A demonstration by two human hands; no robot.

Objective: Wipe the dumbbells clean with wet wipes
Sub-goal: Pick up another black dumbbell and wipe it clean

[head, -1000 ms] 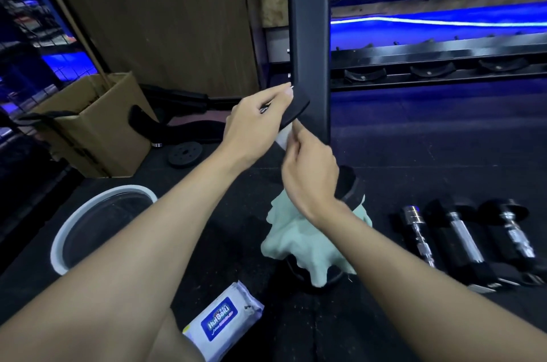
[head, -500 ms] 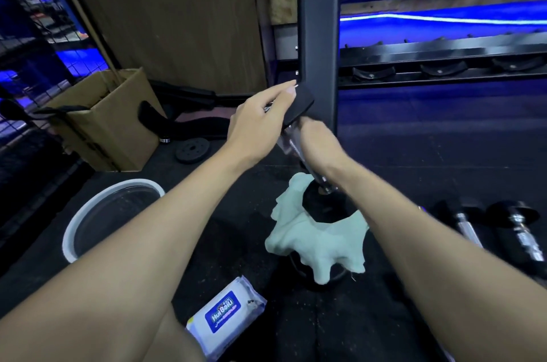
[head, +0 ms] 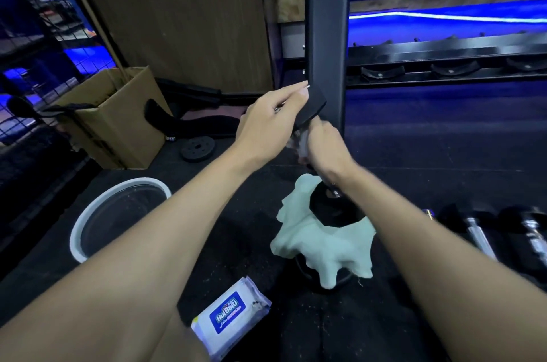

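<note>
A black dumbbell (head: 331, 210) stands on end on a pale green cloth (head: 322, 246) on the floor. My left hand (head: 272, 122) holds its upper black head (head: 312, 108), fingers laid over the top. My right hand (head: 322, 145) is wrapped round the metal handle just under that head, with a whitish wet wipe (head: 299, 144) showing between the fingers. The handle is mostly hidden by this hand. A white and blue pack of wet wipes (head: 229, 315) lies on the floor near me.
A white-rimmed basin (head: 88, 213) sits to the left. Several more dumbbells (head: 479, 231) lie on the floor at the right. A cardboard box (head: 115, 122), a small weight plate (head: 197, 148), a dark upright post (head: 325, 36) and a storage rack (head: 444, 65) stand behind.
My right hand has turned and slid up the handle, from lower near the bottom head to just under the top head. My left hand stays on the upper head.
</note>
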